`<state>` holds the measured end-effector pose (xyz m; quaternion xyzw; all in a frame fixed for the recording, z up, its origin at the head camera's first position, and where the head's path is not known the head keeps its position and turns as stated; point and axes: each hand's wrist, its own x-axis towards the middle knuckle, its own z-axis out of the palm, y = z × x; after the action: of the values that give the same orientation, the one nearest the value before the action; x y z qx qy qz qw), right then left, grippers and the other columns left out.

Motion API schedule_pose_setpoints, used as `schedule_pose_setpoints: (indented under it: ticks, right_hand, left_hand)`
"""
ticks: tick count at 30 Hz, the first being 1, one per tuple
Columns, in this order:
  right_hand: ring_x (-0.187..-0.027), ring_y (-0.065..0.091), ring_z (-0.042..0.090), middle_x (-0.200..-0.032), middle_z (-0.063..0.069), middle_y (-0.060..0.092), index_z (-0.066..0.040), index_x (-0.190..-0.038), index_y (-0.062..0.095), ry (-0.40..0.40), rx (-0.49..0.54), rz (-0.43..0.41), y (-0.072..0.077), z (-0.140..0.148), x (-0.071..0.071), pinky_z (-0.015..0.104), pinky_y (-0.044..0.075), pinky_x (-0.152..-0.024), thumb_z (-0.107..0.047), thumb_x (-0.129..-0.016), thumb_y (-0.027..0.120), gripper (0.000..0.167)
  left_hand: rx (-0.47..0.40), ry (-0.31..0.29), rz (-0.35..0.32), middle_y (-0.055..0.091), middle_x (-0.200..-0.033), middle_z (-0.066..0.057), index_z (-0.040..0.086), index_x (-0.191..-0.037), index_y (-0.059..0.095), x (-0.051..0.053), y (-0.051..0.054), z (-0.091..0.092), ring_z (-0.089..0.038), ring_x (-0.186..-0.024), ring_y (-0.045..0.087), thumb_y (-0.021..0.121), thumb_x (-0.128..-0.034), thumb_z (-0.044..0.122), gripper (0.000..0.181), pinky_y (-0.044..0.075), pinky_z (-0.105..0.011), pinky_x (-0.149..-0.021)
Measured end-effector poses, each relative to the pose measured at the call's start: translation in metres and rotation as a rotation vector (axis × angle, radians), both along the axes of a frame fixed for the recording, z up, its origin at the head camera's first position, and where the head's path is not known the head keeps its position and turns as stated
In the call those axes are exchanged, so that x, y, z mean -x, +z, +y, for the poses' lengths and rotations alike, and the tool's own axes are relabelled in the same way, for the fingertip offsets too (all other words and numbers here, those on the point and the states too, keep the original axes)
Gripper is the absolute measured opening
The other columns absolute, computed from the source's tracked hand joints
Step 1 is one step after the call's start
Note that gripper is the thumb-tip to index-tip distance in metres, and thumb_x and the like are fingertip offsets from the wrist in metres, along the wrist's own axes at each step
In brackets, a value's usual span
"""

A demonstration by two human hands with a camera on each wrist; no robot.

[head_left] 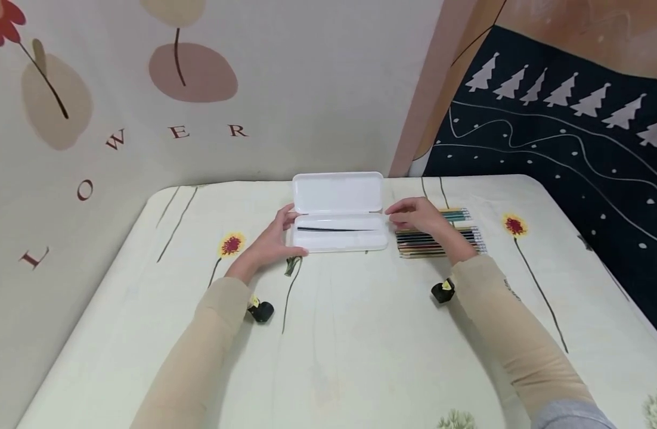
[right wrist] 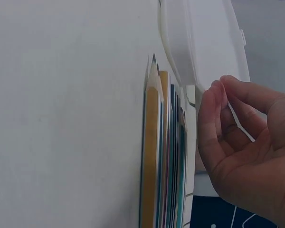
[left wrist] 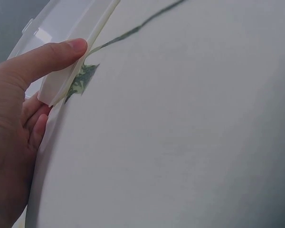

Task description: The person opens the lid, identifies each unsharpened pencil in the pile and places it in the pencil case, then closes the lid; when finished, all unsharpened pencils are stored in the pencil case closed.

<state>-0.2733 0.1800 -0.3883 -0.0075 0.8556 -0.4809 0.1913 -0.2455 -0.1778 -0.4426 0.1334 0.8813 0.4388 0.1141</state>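
Note:
A white pencil case point(head_left: 339, 241) lies with its lid point(head_left: 337, 192) raised at the back. One long, thin black thing point(head_left: 328, 229), shaped like a pencil, lies inside it. My left hand point(head_left: 272, 239) grips the case's left end, thumb point(left wrist: 71, 50) on the front edge and fingers curved round the end. Close by the case's right end is my right hand point(head_left: 418, 214), its fingers point(right wrist: 209, 114) loosely bent and thumb near their tips. Nothing shows between them; whether they touch the case I cannot tell. Beneath and beside this hand lie several pencils point(head_left: 441, 245) in a row.
A cream cloth point(head_left: 339, 333) printed with flowers covers the table. Small black objects with yellow marks sit at the left wrist point(head_left: 261, 311) and the right wrist point(head_left: 443, 291). Behind the table hangs a pale printed cloth point(head_left: 318, 89), with a dark tree-patterned cloth point(head_left: 521, 131) at the right.

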Motion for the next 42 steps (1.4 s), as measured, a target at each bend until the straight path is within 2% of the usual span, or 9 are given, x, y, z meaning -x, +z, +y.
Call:
schedule_pose_setpoints:
  ticks: [4, 9, 16, 23, 27, 31, 34, 39, 42]
  right_hand:
    - [-0.097, 0.065, 0.016, -0.128, 0.015, 0.062, -0.005, -0.129, 0.064, -0.012, -0.008, 0.005, -0.002, 0.007, 0.002, 0.02, 0.058, -0.088, -0.019, -0.1, 0.06, 0.033]
    - [-0.102, 0.066, 0.017, -0.131, 0.015, 0.061, -0.004, -0.131, 0.063, -0.041, 0.002, 0.015, -0.001, 0.014, 0.002, 0.028, 0.057, -0.095, -0.018, -0.099, 0.061, 0.034]
    - [-0.09, 0.065, 0.006, -0.124, 0.01, 0.063, -0.005, -0.131, 0.063, -0.069, 0.005, 0.032, 0.0, 0.023, 0.003, 0.013, 0.056, -0.081, -0.02, -0.099, 0.062, 0.035]
    - [-0.092, 0.065, 0.003, -0.128, 0.013, 0.062, -0.001, -0.134, 0.059, -0.103, 0.025, 0.053, 0.006, 0.044, 0.002, 0.018, 0.057, -0.089, -0.022, -0.098, 0.063, 0.042]
    - [-0.094, 0.066, 0.002, -0.122, 0.006, 0.066, -0.002, -0.133, 0.061, -0.138, 0.063, 0.056, 0.006, 0.058, 0.002, 0.018, 0.058, -0.087, -0.023, -0.096, 0.067, 0.043]
    - [-0.093, 0.066, 0.002, -0.11, -0.003, 0.068, -0.009, -0.125, 0.068, -0.172, 0.099, 0.05, -0.001, 0.076, 0.003, 0.014, 0.058, -0.082, -0.028, -0.092, 0.072, 0.039]
    - [-0.093, 0.066, 0.003, -0.11, -0.004, 0.069, -0.013, -0.121, 0.07, -0.223, 0.099, 0.037, -0.002, 0.088, 0.0, 0.013, 0.057, -0.081, -0.033, -0.088, 0.076, 0.039]
    - [-0.094, 0.064, 0.0, -0.12, -0.001, 0.062, -0.006, -0.133, 0.061, -0.25, 0.021, 0.056, 0.001, 0.104, -0.011, 0.011, 0.056, -0.082, -0.031, -0.096, 0.067, 0.045]
    - [-0.089, 0.062, -0.007, -0.115, -0.006, 0.059, -0.002, -0.138, 0.054, -0.246, -0.021, 0.079, 0.002, 0.113, -0.018, 0.009, 0.055, -0.082, -0.03, -0.1, 0.06, 0.047]
  left_hand:
    - [0.003, -0.001, -0.008, 0.031, -0.163, -0.009, 0.017, -0.16, 0.003, -0.001, 0.0, 0.001, -0.034, -0.149, 0.03, 0.087, -0.0759, 0.026, 0.12, 0.022, -0.053, -0.125]
    - [0.013, -0.005, -0.01, 0.03, -0.163, -0.009, 0.016, -0.16, 0.003, -0.001, 0.001, 0.001, -0.034, -0.149, 0.031, 0.087, -0.0759, 0.026, 0.12, 0.022, -0.052, -0.125]
    - [0.028, 0.001, 0.005, 0.03, -0.163, -0.009, 0.017, -0.16, 0.002, -0.001, 0.003, -0.001, -0.034, -0.149, 0.031, 0.087, -0.0759, 0.026, 0.12, 0.023, -0.053, -0.124]
    - [0.027, 0.005, -0.009, 0.03, -0.163, -0.005, 0.019, -0.16, 0.002, 0.001, 0.005, 0.001, -0.031, -0.149, 0.031, 0.087, -0.0757, 0.029, 0.12, 0.023, -0.052, -0.125]
    - [0.021, 0.009, -0.007, 0.03, -0.163, -0.006, 0.019, -0.16, 0.002, 0.002, 0.004, 0.002, -0.032, -0.149, 0.031, 0.087, -0.0754, 0.029, 0.121, 0.023, -0.053, -0.124]
    - [0.019, 0.012, -0.012, 0.03, -0.163, -0.007, 0.018, -0.16, 0.002, -0.001, 0.001, 0.0, -0.033, -0.149, 0.031, 0.088, -0.0751, 0.028, 0.121, 0.024, -0.053, -0.124]
    - [0.015, 0.016, -0.015, 0.031, -0.162, -0.007, 0.018, -0.16, 0.002, -0.002, 0.0, 0.0, -0.033, -0.149, 0.031, 0.087, -0.0752, 0.027, 0.121, 0.024, -0.053, -0.124]
    - [0.011, 0.021, -0.013, 0.031, -0.162, -0.006, 0.02, -0.16, 0.003, -0.001, 0.0, 0.0, -0.032, -0.149, 0.031, 0.087, -0.0754, 0.027, 0.12, 0.024, -0.052, -0.124]
    - [0.009, 0.017, -0.009, 0.032, -0.162, -0.006, 0.019, -0.16, 0.004, 0.0, 0.0, 0.0, -0.032, -0.149, 0.031, 0.087, -0.0753, 0.027, 0.119, 0.024, -0.052, -0.124]
